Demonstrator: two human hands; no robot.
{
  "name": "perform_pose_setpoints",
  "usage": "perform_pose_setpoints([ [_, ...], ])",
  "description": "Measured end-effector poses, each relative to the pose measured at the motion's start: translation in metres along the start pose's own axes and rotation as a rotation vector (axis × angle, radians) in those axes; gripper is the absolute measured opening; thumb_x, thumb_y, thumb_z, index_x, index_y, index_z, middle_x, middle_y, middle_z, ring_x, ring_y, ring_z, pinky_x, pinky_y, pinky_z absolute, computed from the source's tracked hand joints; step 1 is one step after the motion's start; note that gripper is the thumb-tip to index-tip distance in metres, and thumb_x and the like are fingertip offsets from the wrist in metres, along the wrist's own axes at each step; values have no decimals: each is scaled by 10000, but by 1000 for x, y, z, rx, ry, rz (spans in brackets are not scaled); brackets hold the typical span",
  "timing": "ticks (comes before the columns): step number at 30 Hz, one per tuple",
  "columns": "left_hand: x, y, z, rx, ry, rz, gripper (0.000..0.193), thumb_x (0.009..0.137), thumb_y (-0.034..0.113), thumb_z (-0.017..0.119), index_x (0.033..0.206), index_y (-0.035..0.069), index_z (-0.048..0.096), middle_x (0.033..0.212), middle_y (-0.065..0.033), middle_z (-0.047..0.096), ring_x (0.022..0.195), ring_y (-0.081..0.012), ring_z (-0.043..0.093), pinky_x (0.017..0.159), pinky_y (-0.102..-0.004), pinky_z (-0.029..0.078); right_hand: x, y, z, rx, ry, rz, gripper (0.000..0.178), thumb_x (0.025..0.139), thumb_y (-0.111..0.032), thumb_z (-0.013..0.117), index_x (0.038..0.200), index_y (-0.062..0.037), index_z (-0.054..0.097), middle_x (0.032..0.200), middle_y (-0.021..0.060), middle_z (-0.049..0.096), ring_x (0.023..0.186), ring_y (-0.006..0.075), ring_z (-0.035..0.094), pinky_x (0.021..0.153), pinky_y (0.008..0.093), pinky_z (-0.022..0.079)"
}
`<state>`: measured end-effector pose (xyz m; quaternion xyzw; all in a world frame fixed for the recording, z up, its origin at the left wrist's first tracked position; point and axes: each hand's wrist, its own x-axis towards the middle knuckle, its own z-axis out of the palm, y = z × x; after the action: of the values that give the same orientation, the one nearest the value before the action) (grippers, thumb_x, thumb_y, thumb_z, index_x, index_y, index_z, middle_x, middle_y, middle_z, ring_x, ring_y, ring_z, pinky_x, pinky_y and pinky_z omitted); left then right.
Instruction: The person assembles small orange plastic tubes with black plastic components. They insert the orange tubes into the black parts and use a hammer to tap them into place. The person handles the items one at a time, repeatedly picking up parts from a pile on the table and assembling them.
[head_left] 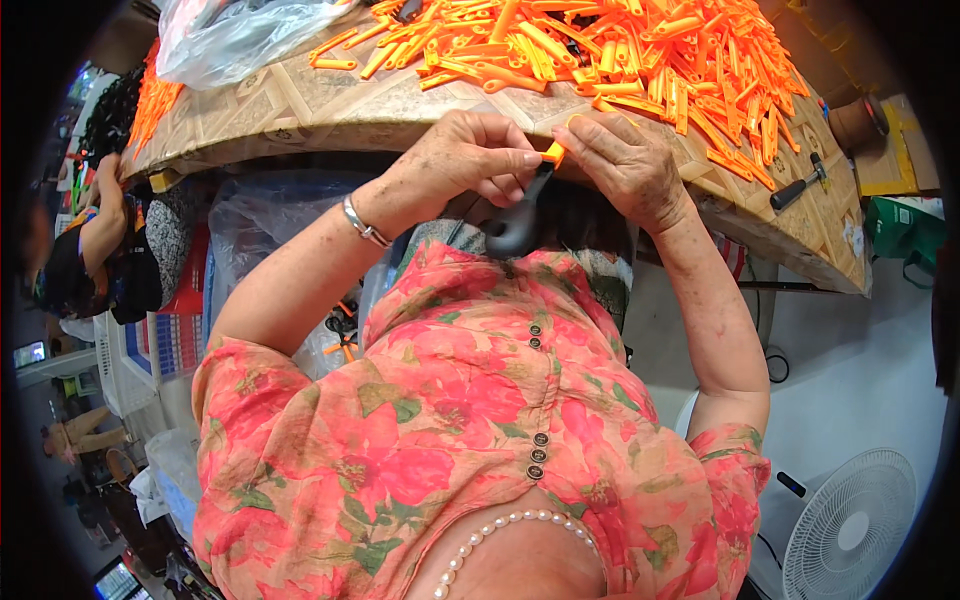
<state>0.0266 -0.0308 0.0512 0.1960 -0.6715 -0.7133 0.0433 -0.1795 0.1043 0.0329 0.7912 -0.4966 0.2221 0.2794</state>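
Observation:
At the table's near edge, both hands meet on a black plastic piece (518, 222) with a wide rounded lower end and an orange tip. My left hand (468, 160) is closed, its thumb and fingers pinching the piece near the joint between black and orange. My right hand (628, 165) is closed too, with fingertips on the orange plastic part (554, 152); the rest of that part is hidden behind the fingers. The black end hangs down, tilted, over my lap. Just beyond my hands lies a big heap of slim orange plastic pieces (600, 60).
The patterned table (300, 95) curves across the top. On it lie a clear plastic bag (235, 40) at left and a small hammer (800, 183) at right. A white fan (852, 530) stands lower right. Another person's arm (105, 215) reaches the table at far left.

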Motion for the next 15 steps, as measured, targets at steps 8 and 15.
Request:
perform_pose_setpoints([
  [8,-2,-13,21,-603,7,-155,396,969,212,575,1285,-17,511,1147,-150,656,844,-152,687,707,-272,594,2,3,13,-14,-40,28,336,764,-173,650,1069,-31,650,1052,59,643,1030,231,644,857,336,546],
  [15,3,-9,26,-577,67,-133,314,959,108,544,1242,-26,533,1103,-129,687,695,-82,617,589,-214,560,9,-6,4,60,-151,140,300,794,-136,622,1065,-6,633,1038,105,636,1030,257,646,857,342,535],
])
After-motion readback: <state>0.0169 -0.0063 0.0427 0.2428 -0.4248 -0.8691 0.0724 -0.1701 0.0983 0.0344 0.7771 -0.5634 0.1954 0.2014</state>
